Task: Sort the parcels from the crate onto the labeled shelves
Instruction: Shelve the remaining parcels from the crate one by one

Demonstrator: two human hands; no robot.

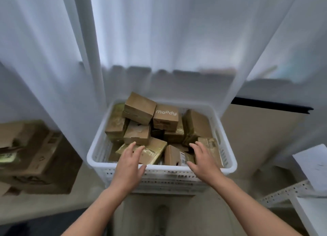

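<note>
Head view: small brown cardboard parcels (139, 110) are lying jumbled in the white slatted crate (168, 168) — judged light, stiff-edged, some slick with tape, best taken across opposite sides. Left hand (128, 162) and right hand (203, 160) are reaching over the near rim, fingers (131, 147) spread wide, holding nothing.

One crate (166, 168) holds roughly ten cardboard parcels (165, 118).

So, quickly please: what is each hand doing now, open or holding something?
Left hand: open, holding nothing, over the white crate.
Right hand: open, holding nothing, over the same crate.
</note>
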